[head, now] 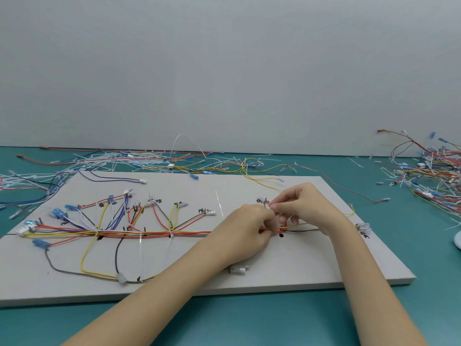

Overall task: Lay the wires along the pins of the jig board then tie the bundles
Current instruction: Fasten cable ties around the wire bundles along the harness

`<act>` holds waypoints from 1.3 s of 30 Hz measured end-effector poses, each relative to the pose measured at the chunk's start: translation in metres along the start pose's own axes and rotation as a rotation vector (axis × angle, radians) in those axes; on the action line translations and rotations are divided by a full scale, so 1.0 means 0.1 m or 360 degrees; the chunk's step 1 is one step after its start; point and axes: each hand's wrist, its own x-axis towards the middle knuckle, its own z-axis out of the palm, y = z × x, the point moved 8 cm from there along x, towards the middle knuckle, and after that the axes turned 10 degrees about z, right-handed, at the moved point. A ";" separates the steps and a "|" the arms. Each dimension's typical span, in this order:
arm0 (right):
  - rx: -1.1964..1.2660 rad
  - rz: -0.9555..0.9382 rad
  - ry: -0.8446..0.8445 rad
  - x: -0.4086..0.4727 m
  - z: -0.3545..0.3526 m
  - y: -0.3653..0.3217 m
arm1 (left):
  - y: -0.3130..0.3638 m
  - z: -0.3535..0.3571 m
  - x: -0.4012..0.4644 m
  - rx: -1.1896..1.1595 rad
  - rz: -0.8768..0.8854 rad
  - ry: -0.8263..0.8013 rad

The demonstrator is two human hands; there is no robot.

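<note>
The grey board [274, 270] is carrying a bundle of coloured wires [154, 232] running flat across it. Both the left hand [252, 226] and right hand [303, 207] are pinching those wires, fingers curled

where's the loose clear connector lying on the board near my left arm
In the head view the clear connector lies on the jig board near its front edge, right of centre, just right of the left forearm and below the left hand.

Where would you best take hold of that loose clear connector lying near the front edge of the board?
Pinch the clear connector across its narrow sides, coming straight down from above. It lies flat on the jig board beside the left forearm, so only top and sides are free.
</note>
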 end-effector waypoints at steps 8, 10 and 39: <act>-0.0027 0.0025 -0.0012 0.03 -0.01 0.04 | 0.02 0.08 0.00 0.0010 0.0015 -0.0099; 0.0015 -0.0004 0.0029 0.03 -0.03 0.03 | -0.02 0.11 0.00 -0.0014 -0.0058 -0.0152; -0.0014 -0.0005 0.0048 0.04 -0.02 0.04 | -0.06 0.15 -0.05 0.0405 -0.0325 -0.0192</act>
